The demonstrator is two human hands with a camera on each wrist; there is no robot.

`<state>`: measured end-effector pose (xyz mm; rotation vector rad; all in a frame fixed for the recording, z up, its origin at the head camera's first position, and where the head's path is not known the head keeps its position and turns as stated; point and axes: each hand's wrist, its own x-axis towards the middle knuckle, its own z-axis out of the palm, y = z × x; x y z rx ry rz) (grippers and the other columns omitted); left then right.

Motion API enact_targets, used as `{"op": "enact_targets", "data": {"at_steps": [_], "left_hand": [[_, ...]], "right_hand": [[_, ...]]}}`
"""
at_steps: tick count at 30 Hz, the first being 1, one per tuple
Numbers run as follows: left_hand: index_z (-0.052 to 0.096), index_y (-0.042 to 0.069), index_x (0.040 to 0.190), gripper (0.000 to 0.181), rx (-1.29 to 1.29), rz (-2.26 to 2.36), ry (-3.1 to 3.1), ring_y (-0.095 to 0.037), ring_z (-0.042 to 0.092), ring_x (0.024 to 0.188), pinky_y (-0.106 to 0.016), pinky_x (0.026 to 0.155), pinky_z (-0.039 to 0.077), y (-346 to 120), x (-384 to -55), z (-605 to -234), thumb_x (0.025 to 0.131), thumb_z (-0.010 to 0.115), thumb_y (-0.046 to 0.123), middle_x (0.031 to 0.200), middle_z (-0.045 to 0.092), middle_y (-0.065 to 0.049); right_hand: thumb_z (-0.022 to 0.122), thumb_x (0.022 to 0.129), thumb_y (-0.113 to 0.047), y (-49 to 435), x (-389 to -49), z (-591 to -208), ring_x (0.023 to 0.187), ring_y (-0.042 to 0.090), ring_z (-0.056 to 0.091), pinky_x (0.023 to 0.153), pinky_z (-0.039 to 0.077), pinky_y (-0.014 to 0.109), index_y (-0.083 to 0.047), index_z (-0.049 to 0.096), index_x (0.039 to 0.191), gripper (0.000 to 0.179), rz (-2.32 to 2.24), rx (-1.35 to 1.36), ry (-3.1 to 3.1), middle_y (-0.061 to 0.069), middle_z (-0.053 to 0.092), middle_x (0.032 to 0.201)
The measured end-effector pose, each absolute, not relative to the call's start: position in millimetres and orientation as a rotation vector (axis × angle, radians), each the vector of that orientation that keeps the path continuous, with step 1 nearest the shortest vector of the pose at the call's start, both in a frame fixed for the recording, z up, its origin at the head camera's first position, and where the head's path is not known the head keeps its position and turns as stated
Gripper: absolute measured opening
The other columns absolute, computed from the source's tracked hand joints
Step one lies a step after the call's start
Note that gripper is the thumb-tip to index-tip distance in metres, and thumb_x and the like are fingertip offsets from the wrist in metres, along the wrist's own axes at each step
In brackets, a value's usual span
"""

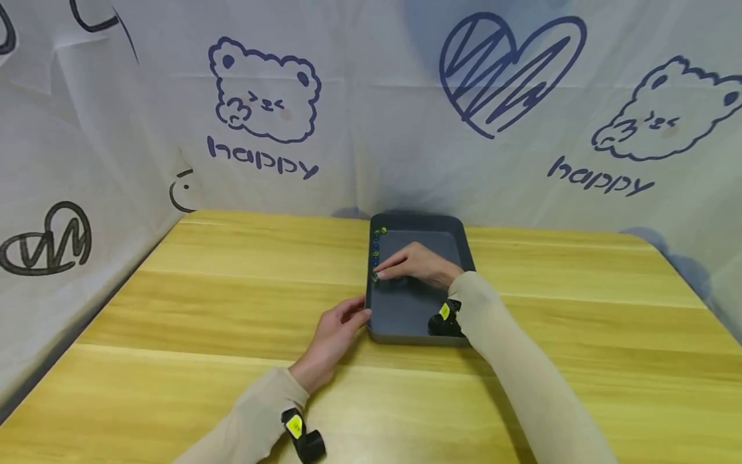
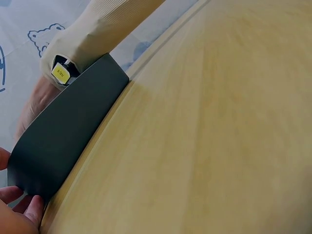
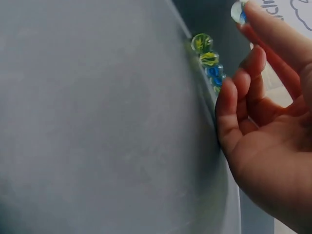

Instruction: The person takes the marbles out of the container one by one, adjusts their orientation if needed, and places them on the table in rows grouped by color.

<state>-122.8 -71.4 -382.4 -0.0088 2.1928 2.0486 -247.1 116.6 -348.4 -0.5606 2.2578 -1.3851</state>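
A grey rectangular tray lies on the wooden table with a row of glass marbles inside, along its left wall. Several of them have yellow, green or blue swirls. Over that row reaches my right hand, pinching a clear marble with a blue swirl between thumb and index finger. Its other fingers are bent, close by the lined-up marbles. My left hand rests at the near left part of the tray, fingertips against the outer wall.
The wooden table extends around the tray on both sides. White cloth with drawn bears, hearts and lettering hangs behind and to the left, close to the tray's far end. Black wrist cameras are strapped over both beige sleeves.
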Motion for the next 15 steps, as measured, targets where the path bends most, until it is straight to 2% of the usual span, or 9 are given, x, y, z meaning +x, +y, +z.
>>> {"op": "enact_targets", "data": {"at_steps": [5,11,15], "left_hand": [[0.054,-0.006,0.131,0.04,-0.039,2.055,2.203,-0.026,0.054,0.111,-0.039,0.098,0.045,-70.4,-120.7,-383.9,0.096,0.058,0.011,0.125,0.059,-0.017],[0.054,-0.006,0.132,0.04,-0.025,2.058,2.211,-0.026,0.053,0.111,-0.04,0.098,0.045,-69.5,-122.7,-382.2,0.096,0.058,0.013,0.126,0.059,-0.017],[0.054,-0.006,0.131,0.04,-0.028,2.068,2.198,-0.026,0.054,0.111,-0.039,0.097,0.045,-69.8,-122.8,-382.8,0.095,0.058,0.01,0.126,0.059,-0.018]], "right_hand": [[0.074,0.086,-0.012,119.7,-246.3,-347.9,0.093,0.022,0.063,0.079,0.052,0.032,0.002,0.072,0.108,0.027,-1.459,-0.467,2.224,0.01,0.07,0.108],[0.07,0.088,-0.009,126.2,-246.1,-340.1,0.107,0.026,0.059,0.094,0.048,0.04,0.007,0.067,0.115,0.032,-1.584,-0.43,2.196,0.016,0.065,0.118],[0.069,0.089,-0.011,128.4,-245.7,-337.4,0.113,0.026,0.057,0.099,0.045,0.042,0.007,0.067,0.116,0.032,-1.605,-0.439,2.215,0.016,0.064,0.122]]}}
